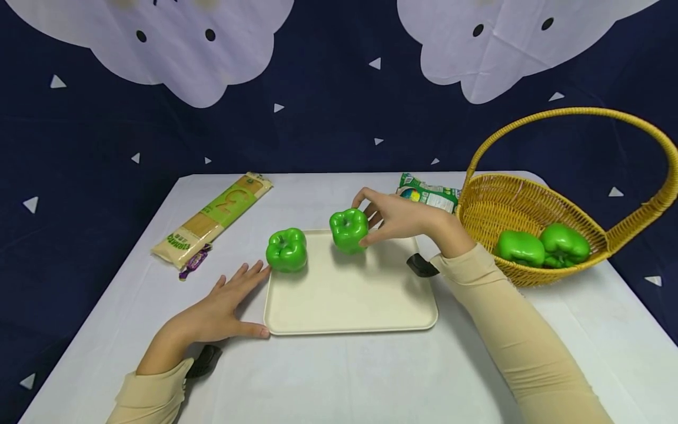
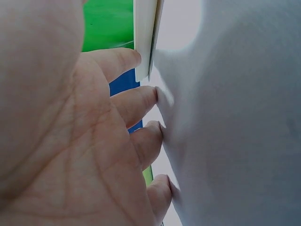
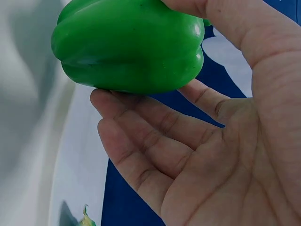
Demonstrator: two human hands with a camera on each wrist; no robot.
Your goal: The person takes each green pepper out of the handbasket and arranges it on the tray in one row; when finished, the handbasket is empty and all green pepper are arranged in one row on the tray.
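Observation:
My right hand (image 1: 394, 217) pinches a green bell pepper (image 1: 348, 231) between thumb and fingers, over the far half of a cream tray (image 1: 349, 300). Close up in the right wrist view, the held pepper (image 3: 127, 49) lies on its side along the fingertips, with the thumb on top. A second green bell pepper (image 1: 286, 252) sits in the tray's far left corner. Beside the tray's left edge, my left hand (image 1: 222, 309) spreads its fingers on the white cloth. In the left wrist view one fingertip touches the tray rim (image 2: 145, 37).
At the right stands a yellow wicker basket (image 1: 508, 191) with a tall handle, holding two green bell peppers (image 1: 564, 244). A green snack packet (image 1: 434, 195) lies behind my right hand. Off to the left are a noodle packet (image 1: 217, 218) and a purple wrapped candy (image 1: 195, 261).

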